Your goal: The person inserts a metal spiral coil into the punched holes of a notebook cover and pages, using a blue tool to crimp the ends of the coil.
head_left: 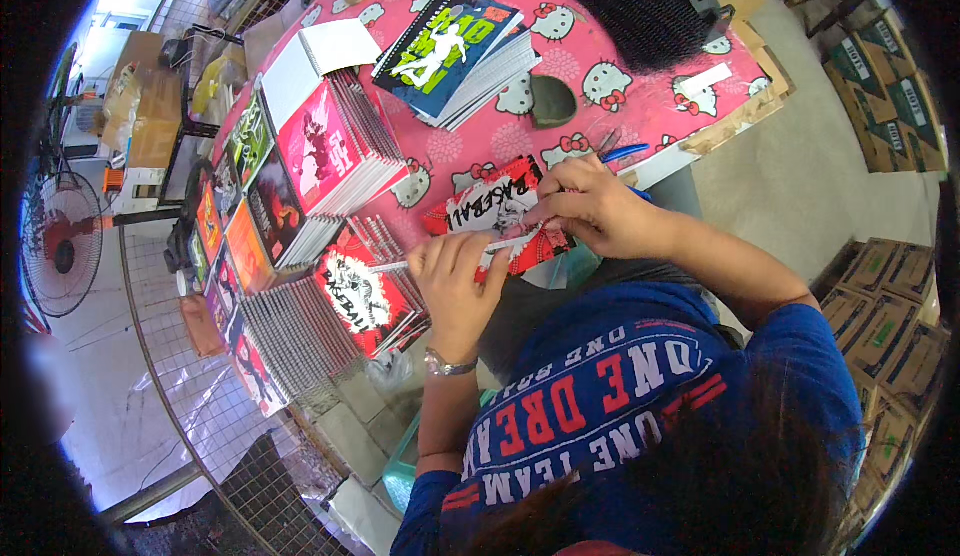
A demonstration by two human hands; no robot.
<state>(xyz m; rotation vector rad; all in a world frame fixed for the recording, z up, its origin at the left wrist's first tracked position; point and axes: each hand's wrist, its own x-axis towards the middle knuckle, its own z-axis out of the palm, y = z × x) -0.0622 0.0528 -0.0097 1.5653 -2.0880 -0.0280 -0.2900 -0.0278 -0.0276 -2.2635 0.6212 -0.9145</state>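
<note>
A red and white notebook (pixel 485 206) with a black drawing on its cover lies at the table's near edge, under both my hands. A thin pale strip (pixel 392 267) runs across it and passes beneath my left hand (pixel 458 274), whose fingers are bent down over the strip and the notebook's near part. At the notebook's right end, the thumb and fingers of my right hand (pixel 592 208) are pinched together over its middle line. What is between those fingertips is too small to make out. Just left of my left hand sits a stack of similar red notebooks (pixel 358 291).
Pink notebooks (pixel 335 146), other spiral-bound stacks (pixel 295 331) and blue-green notebooks (pixel 450 56) cover the table's left and back. A bundle of black binding coils (pixel 640 11) lies at the far right. Nearer are a dark green dish (pixel 553 102) and a blue pen (pixel 627 152). Cartons (pixel 890 296) stand on the right.
</note>
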